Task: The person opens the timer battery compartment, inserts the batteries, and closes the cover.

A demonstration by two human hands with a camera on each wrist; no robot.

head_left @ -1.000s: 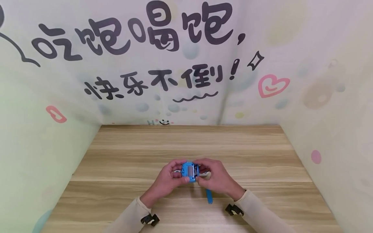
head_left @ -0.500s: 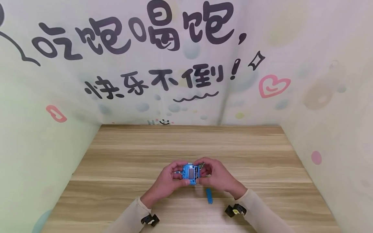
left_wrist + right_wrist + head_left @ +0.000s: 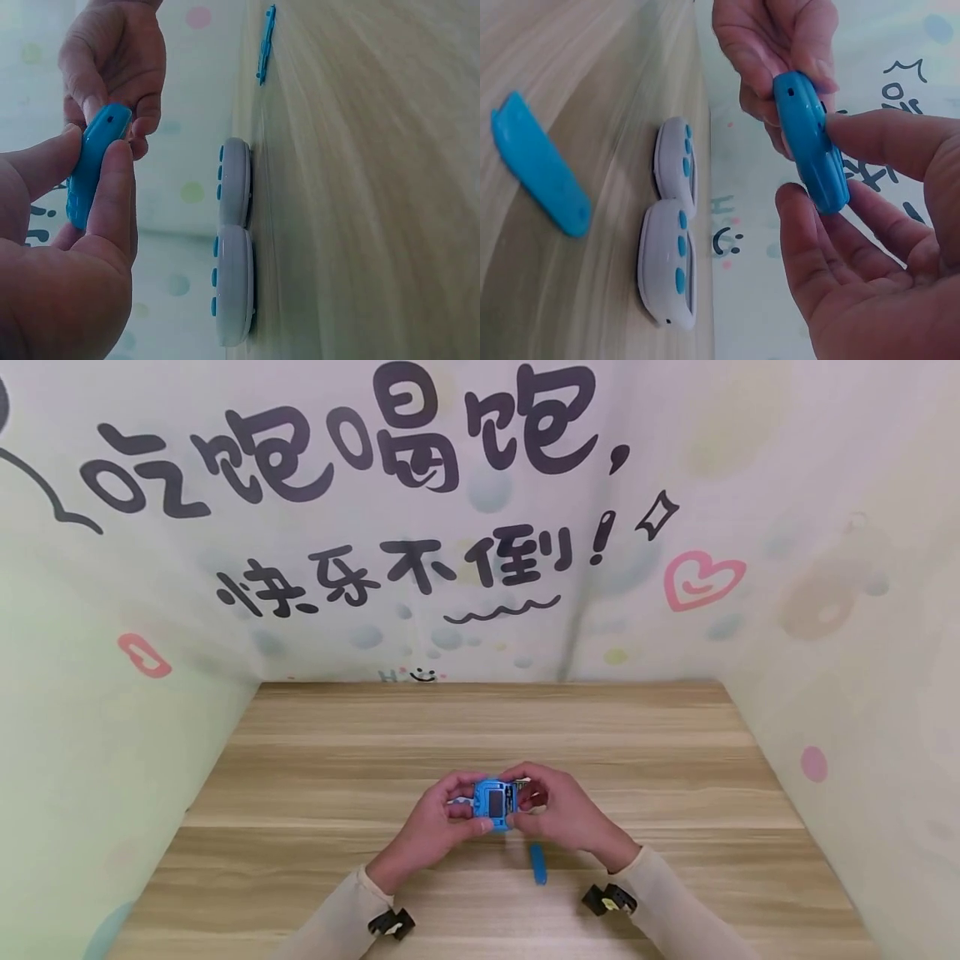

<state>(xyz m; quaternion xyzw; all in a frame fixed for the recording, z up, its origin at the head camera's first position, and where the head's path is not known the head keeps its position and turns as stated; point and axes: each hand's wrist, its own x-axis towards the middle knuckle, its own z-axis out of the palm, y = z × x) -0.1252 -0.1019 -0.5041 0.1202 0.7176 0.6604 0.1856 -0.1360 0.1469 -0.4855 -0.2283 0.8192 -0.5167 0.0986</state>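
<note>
Held above the table between both hands is a small blue electronic device (image 3: 496,803) with a rectangular grey screen. Dark parts show in an opening at its right side. The left hand (image 3: 438,817) pinches its left part, thumb in front and fingers behind. At the right part, the right hand (image 3: 561,812) grips with thumb and fingers. In the right wrist view the blue device (image 3: 810,142) is seen edge-on, and the right thumb presses its face. Below the hands on the table lies a loose flat blue strip (image 3: 538,864), likely a cover piece.
Two rounded white devices with blue buttons stand on the table, a nearer one (image 3: 235,285) and another (image 3: 235,180) beside it; the hands mostly hide them in the head view. The wooden table (image 3: 337,735) meets printed walls at its back and sides.
Both hands have shifted slightly to the right with the blue device, and the right hand a little upward. The grip has stayed on the device; the blue strip has not moved.
</note>
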